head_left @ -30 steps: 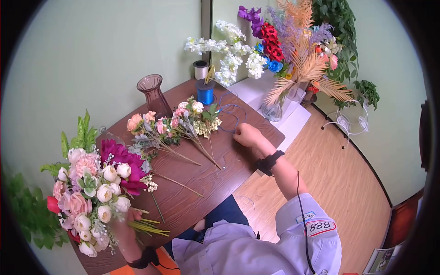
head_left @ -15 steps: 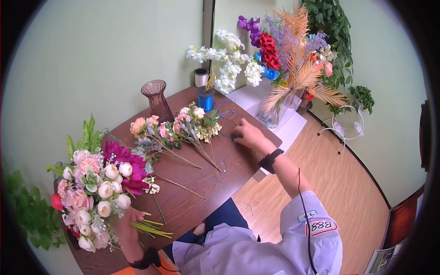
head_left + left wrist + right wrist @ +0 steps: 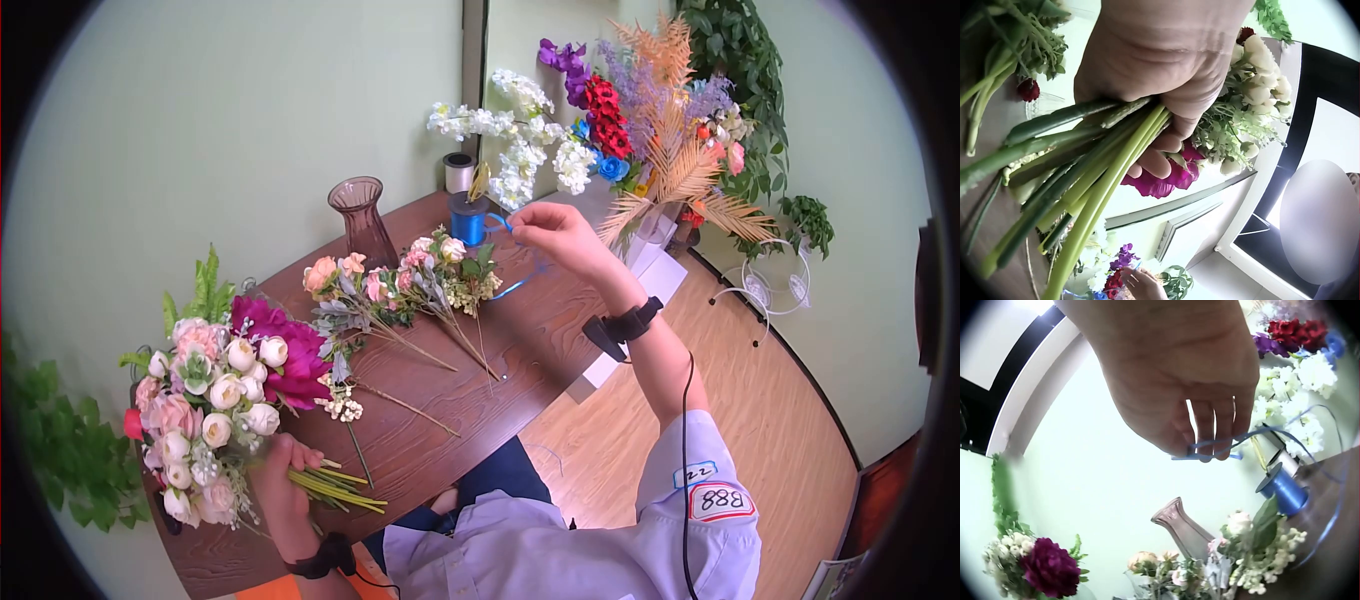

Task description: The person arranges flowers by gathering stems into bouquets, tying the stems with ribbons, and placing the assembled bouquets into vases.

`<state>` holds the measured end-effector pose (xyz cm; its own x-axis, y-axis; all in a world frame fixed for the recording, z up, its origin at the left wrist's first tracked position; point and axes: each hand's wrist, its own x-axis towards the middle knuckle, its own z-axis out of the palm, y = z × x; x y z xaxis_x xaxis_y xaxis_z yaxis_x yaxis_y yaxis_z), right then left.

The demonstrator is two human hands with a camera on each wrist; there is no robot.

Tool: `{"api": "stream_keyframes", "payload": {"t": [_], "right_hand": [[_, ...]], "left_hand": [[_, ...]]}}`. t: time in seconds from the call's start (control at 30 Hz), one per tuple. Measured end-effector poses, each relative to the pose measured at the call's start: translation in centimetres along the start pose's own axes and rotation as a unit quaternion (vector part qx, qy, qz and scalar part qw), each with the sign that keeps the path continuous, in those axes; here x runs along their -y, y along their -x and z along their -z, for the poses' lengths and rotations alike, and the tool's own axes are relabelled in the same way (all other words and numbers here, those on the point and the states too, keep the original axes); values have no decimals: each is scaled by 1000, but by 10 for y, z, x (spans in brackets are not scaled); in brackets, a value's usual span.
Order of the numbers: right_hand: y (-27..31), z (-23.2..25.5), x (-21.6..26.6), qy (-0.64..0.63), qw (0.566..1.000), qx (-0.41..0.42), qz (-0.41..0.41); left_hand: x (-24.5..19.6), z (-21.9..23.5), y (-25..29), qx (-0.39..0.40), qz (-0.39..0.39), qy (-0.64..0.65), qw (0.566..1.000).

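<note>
My left hand (image 3: pixel 278 482) grips the bundled green stems (image 3: pixel 1107 169) of a full bouquet (image 3: pixel 215 405) with white, pink and magenta blooms, held at the table's near left. Its stem ends fan out past the thumb side. Over the far right of the table, my right hand (image 3: pixel 568 242) pinches a thin blue ribbon (image 3: pixel 1272 429) between thumb and fingertips. The ribbon runs in loose loops towards a blue spool (image 3: pixel 468 226), which stands at the back of the table, just left of the hand.
Several loose flower sprays (image 3: pixel 420 280) lie across the wooden table (image 3: pixel 520 370). Behind them stands a purple glass vase (image 3: pixel 364 225). A white spool (image 3: pixel 458 174) sits behind the blue one, near white blossom branches (image 3: pixel 525 150). A large mixed arrangement (image 3: pixel 670 150) stands back right.
The right hand has lifted from the table and moved up and towards the blue spool, raising the ribbon with it. The left hand keeps holding the bouquet stems.
</note>
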<state>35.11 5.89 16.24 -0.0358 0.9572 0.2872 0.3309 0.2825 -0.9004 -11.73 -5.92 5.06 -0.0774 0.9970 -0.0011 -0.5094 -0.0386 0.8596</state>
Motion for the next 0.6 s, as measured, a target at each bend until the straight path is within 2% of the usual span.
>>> {"api": "stream_keyframes", "payload": {"t": [0.03, 0.1, 0.2, 0.33, 0.4, 0.47, 0.5, 0.6], "right_hand": [[0, -3, 4, 0, 1000, 3, 1], [1, -15, 11, -95, 995, 24, 12], [12, -37, 36, -121, 989, 84, 25], [13, -70, 72, -97, 980, 156, 78], [9, -92, 78, -84, 975, 183, 93], [5, -113, 79, -58, 961, 257, 82], [1, -125, 72, -27, 955, 264, 133], [-1, -152, 69, -79, 937, 318, 122]], "left_hand": [[3, 0, -1, -3, -2, 1, 1000], [3, -4, -5, -3, 7, 13, 1000], [-5, -23, -9, 1, -31, -51, 998], [-17, -37, -31, 26, -14, -8, 1000], [-33, -63, -38, 57, -2, -8, 998], [-39, -75, -49, 134, -10, -22, 991], [-40, -83, -54, 147, -11, -18, 989], [-35, -94, -70, 169, -7, -19, 985]]}}
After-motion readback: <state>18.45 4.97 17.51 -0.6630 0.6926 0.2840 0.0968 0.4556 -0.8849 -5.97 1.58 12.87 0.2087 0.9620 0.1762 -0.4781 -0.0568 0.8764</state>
